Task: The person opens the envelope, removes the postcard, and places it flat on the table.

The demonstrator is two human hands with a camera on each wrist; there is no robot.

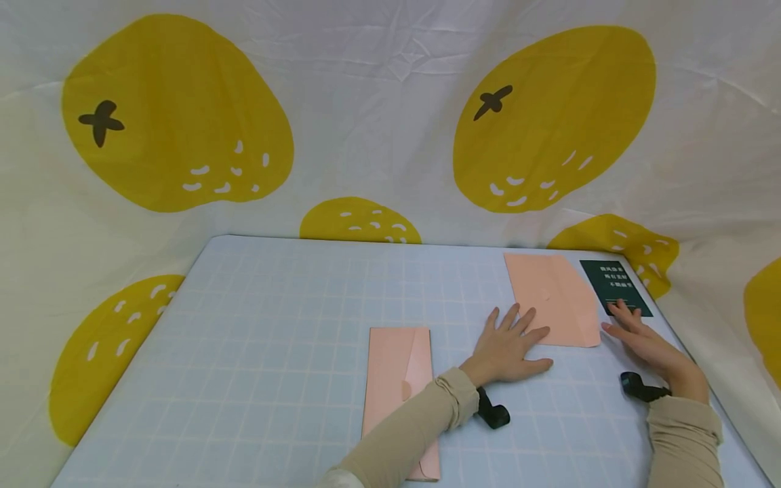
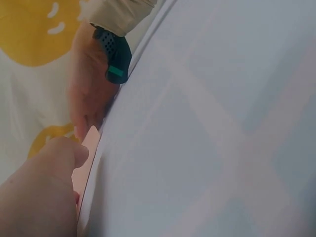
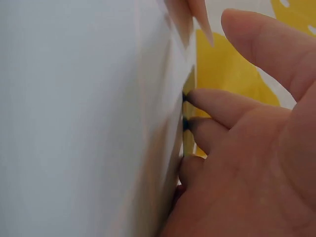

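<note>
Because the dark green card (image 1: 615, 279) lies flat just to the right of the pink envelope (image 1: 558, 305), a narrow strip of table (image 1: 274, 339) between them, a good grip probably has to start at an edge. Right hand (image 1: 651, 349): fingers extended, tips on the card's near end, thumb apart and close to the envelope's right edge; nothing pinched. Left hand (image 1: 508, 347): fingers spread wide, some tips resting on the envelope's near left part, thumb on the table beyond its near edge. How hard either hand presses, cannot tell.

Judgement on technique: light fingertip pressure should slide the card without bowing it; if it is to be lifted, thumb under one edge, fingers above. The left palm's steadying suits thin paper, which may skid or crease under a sideways push. Best to hold the right thumb clear of the envelope's edge so as not to drag it.

Further out: a second, folded envelope (image 1: 386, 379) lies left of the pink envelope, partly under the left sleeve (image 1: 415, 427). Beyond the pink envelope: fruit-patterned cloth (image 1: 378, 122).
</note>
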